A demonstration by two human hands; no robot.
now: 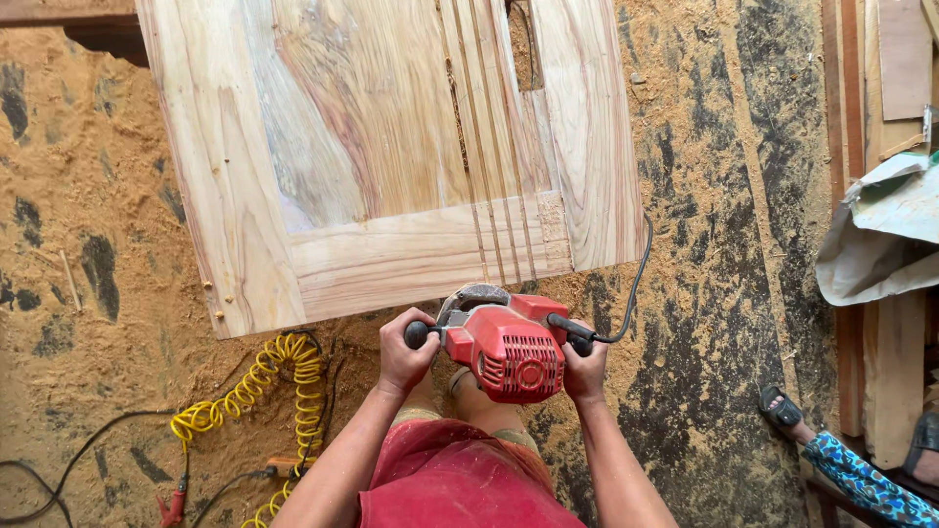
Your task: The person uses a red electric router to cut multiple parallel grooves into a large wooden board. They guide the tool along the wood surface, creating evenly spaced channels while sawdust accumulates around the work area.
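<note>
A red power sander sits at the near edge of a large pale wooden door panel that lies flat. My left hand grips the black side handle of the tool. My right hand holds the other black handle, from which a black cord runs up past the panel's right corner. The panel has a framed board and several narrow grooves cut along its right part.
Sawdust covers the floor. A yellow coiled air hose lies lower left with black cables. Wooden boards and crumpled grey paper are on the right. Another person's sandalled foot rests lower right.
</note>
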